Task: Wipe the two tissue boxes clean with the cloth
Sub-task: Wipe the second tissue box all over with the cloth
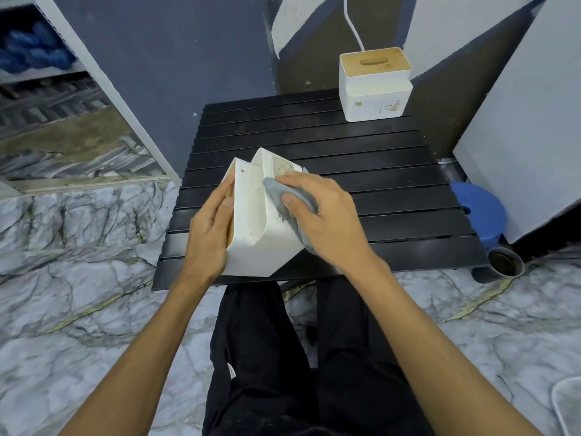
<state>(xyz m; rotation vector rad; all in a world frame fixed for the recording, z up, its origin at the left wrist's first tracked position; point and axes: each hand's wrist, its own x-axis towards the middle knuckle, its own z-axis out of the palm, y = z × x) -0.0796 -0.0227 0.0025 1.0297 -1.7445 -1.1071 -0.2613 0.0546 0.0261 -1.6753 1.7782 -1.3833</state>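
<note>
1. Left hand (210,228) wrapped round the lid end of the near tissue box (261,240), thumb laid on the upper face. Right hand (330,215) on the opposite side, pinching a grey cloth (300,204) and pressing it to the white wall. Hands apart, box between them.
2. Near tissue box tipped on its side over the front edge of the black slatted table (314,143). Cannot tell whether its lower corner touches the slats.
3. Brown specks and smears showing on the white plastic near the far upper corner, and dark marks just beside the cloth.
4. Second tissue box (374,89) upright at the far right corner of the table, well apart from both hands, with brownish marks on its front.
5. Probably midway through wiping the first box, the second not yet cleaned, judging by those marks.
6. Next move likely calls for a steady left-hand grip and firm strokes of the cloth toward the stained far corner. Then turning the box to reach the step between its two tiers, before swapping to the other box.
</note>
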